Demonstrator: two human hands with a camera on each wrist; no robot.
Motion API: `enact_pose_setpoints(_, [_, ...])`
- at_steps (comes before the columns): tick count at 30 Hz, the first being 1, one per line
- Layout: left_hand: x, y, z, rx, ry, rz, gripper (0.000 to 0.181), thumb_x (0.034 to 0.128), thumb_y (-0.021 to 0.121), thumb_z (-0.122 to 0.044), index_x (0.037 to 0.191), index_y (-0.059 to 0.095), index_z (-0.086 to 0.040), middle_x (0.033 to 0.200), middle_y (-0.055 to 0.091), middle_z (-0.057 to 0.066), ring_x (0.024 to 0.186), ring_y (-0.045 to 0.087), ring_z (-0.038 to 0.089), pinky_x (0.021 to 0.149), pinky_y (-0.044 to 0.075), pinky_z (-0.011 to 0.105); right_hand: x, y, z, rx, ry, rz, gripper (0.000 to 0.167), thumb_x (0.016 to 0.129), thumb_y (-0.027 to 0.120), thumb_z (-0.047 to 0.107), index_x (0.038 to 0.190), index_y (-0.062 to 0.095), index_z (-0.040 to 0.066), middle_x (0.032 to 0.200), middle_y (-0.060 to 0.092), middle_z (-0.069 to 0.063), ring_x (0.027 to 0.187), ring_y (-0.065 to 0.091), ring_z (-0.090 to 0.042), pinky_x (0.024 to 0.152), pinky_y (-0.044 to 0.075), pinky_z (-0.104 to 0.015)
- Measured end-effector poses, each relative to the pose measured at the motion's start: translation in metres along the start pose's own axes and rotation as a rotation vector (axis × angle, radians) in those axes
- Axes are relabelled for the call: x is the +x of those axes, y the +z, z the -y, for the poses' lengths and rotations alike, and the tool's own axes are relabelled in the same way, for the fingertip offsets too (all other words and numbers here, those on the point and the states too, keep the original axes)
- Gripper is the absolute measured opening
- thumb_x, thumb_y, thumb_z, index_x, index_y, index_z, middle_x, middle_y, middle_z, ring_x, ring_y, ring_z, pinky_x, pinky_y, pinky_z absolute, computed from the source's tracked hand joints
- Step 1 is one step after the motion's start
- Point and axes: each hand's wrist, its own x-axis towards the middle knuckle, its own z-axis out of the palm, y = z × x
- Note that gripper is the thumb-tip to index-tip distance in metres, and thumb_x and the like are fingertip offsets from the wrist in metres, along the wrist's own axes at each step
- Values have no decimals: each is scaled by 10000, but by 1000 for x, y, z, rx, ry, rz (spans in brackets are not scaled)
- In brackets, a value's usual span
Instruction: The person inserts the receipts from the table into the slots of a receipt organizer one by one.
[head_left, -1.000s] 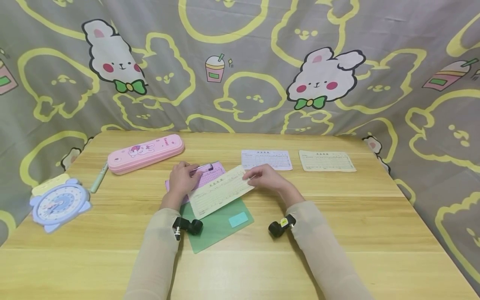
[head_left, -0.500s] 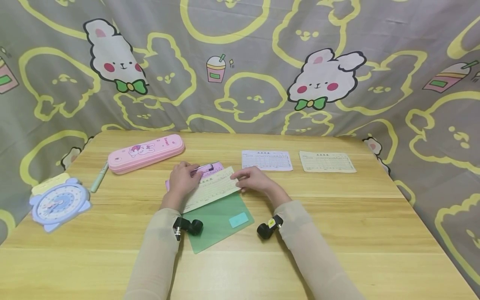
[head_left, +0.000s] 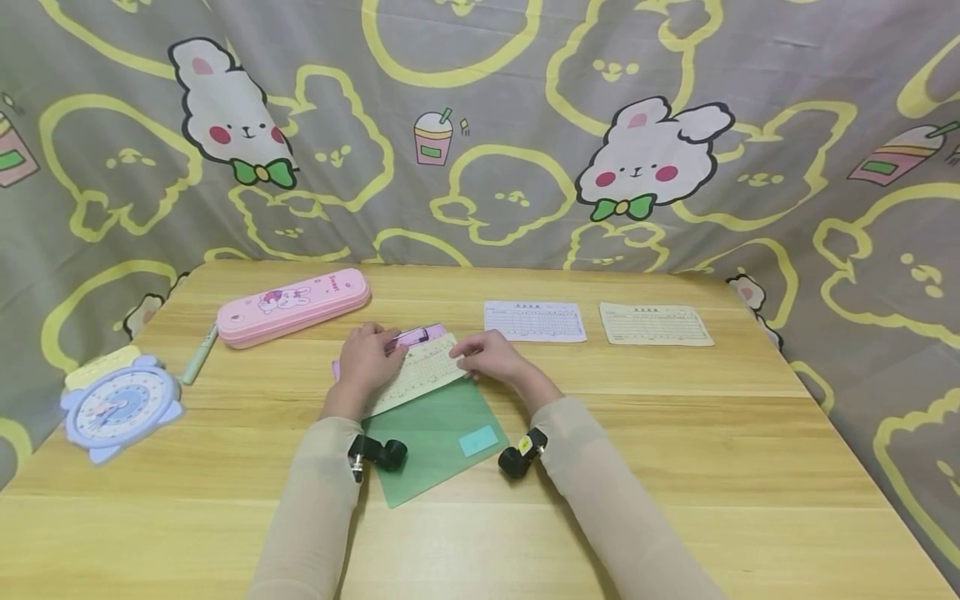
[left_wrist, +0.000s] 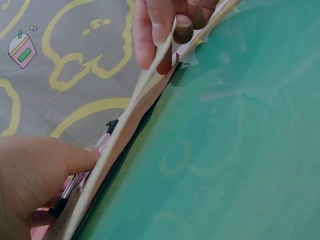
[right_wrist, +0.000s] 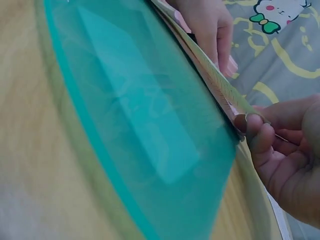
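Note:
A green clip folder (head_left: 423,454) with a light blue label lies on the table. Along its top edge is a metal clip (head_left: 408,337) with black ends, where my left hand (head_left: 366,362) holds on, thumb over it in the left wrist view. A pale yellow printed slip (head_left: 420,379) covers most of a purple slip (head_left: 435,335) at the folder's top. My right hand (head_left: 491,358) pinches the yellow slip's right end between thumb and fingers, plain in the right wrist view. My left thumb (left_wrist: 82,159) meets the slip's edge.
A white slip (head_left: 534,322) and another yellow slip (head_left: 657,324) lie toward the back right. At the left are a pink pencil case (head_left: 294,308), a green pen (head_left: 198,357) and a blue toy clock (head_left: 120,408). A patterned curtain (head_left: 510,108) hangs behind the wooden table.
My right hand has moved left and the yellow slip has slid left and back toward the clip, covering more of the purple slip. My left hand has stayed put.

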Motion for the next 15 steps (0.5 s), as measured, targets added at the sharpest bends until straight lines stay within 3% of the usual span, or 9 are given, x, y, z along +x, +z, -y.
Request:
enact_pose_setpoints(6, [0,0,0,2,-3,-8,383,841,543,-270,1149,558,-42,1016,477,144,909,389,289,776,306,403,13,2,-11,-10,45,-3,200,771,563,-40,960,622,-14,752,570,-117,569,503,-156,534,442,-256])
enact_pose_setpoints(15, [2,2,2,46,19,0,359,866,516,-256,1159,551,-51,1024,477,142,916,385,284,779,309,407,17,4,-10,-23,52,-20,189,766,545,-54,923,635,0,700,556,-91,547,502,-146,518,442,-243])
